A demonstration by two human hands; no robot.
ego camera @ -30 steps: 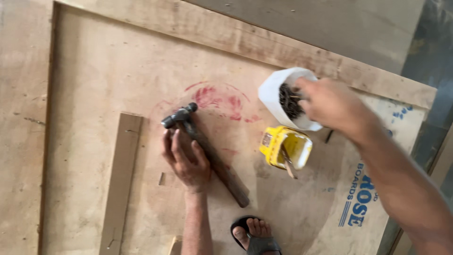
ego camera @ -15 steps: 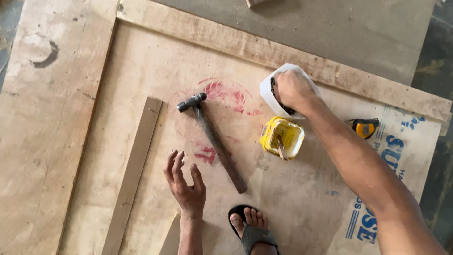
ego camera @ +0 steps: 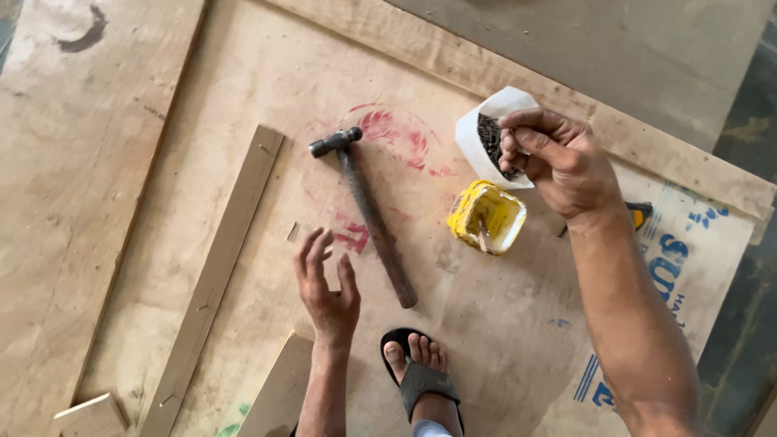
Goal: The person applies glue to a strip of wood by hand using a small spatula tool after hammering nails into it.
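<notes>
While my right hand (ego camera: 562,162) pinches shut on nails at the white cup (ego camera: 490,129), my left hand (ego camera: 326,283) rests open on the plywood (ego camera: 162,162) beside the hammer (ego camera: 368,210). Nails: light, stiff, sharp; I judge they are best pinched by the shank.

We see both of our forearms bare with no sleeves, watch or rings on the left hand (ego camera: 328,293) or the right hand (ego camera: 560,160), and one foot in a black open-toed sandal with a grey strap (ego camera: 421,375).
</notes>
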